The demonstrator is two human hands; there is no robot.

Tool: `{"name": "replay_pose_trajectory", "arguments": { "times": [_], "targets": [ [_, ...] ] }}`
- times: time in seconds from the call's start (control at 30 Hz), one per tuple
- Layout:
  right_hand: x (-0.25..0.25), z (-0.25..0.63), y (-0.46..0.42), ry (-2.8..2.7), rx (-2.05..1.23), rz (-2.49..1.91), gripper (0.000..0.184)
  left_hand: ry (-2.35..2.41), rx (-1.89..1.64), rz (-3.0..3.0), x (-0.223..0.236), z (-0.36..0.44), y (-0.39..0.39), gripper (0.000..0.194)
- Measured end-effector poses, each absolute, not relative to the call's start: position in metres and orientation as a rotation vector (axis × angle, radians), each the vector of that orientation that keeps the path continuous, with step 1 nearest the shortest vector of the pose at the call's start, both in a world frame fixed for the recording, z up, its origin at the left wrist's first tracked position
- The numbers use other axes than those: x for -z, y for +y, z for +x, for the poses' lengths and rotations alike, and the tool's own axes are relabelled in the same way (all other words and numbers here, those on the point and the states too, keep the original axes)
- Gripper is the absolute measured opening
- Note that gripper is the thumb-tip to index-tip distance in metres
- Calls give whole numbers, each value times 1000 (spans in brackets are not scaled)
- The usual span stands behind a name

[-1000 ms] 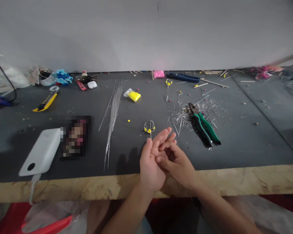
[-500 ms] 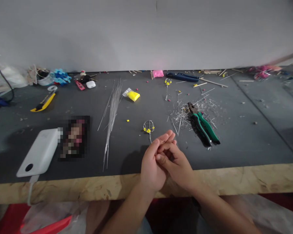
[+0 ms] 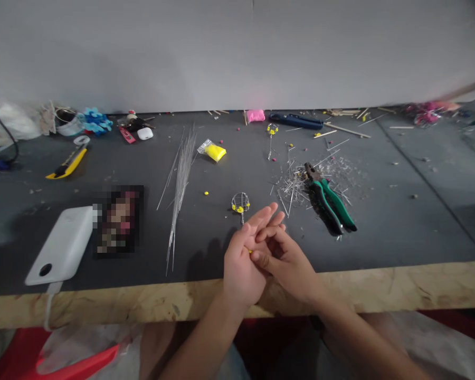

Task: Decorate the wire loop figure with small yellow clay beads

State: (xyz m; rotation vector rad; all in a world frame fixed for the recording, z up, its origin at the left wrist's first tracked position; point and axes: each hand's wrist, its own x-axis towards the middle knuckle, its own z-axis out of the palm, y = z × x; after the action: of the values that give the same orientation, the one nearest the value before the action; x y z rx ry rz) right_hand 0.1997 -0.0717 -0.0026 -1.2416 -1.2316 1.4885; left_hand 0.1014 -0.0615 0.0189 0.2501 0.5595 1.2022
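**Left of the green-handled pliers: two bare hands, one small yellow piece**

Head view, the only one. Entries placed from the pliers.

- Yellow piece: left of the pliers and nearer the wearer, in the palm of the left hand; mostly covered, exact form not readable.
- Left hand: palm up, loosely cupped, fingers extended, not clenched.
- Right hand: between the left hand and the near side of the pliers; thumb and bent fingers meet the left palm beside the yellow piece. Whether they pinch it, cannot be told.
- Wire loop with yellow beads: left of the pliers, just beyond the left fingers; a mesh within the ring, its stem partly hidden.
- Loose yellow bead: farther left.
- Long wires: a bundle, well to the left.
- Yellow packet: left and farther back.
- Wire clippings: scattered around the pliers' head.

Hazards, by judgement: a piece so small could roll from the palm if the cupped hand tipped; heavy pressure from the right thumb might flatten it, if soft. A low sweep of the left fingers could nudge the wire loop, and straying toward the clippings could prick a fingertip.
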Motion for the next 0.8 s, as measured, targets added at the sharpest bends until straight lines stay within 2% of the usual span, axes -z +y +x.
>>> {"name": "replay_pose_trajectory", "arguments": {
  "times": [0.1, 0.27, 0.4, 0.8],
  "targets": [
    [3, 201, -71, -1206, -1476, -1239, 10, 552, -1179, 278, -18, 101, -62, 36],
    [4, 200, -72, -1209, -1544, -1212, 22, 533, -1209, 282, -17, 101, -60, 41],
    [5, 201, -72, -1179, -1539, -1218, 15, 533, -1195, 307, -17, 101, -61, 41],
    [4, 198, -71, -1229, -1465, -1295, 20, 525, -1170, 135, -15, 100, -55, 41]
  ]
}}
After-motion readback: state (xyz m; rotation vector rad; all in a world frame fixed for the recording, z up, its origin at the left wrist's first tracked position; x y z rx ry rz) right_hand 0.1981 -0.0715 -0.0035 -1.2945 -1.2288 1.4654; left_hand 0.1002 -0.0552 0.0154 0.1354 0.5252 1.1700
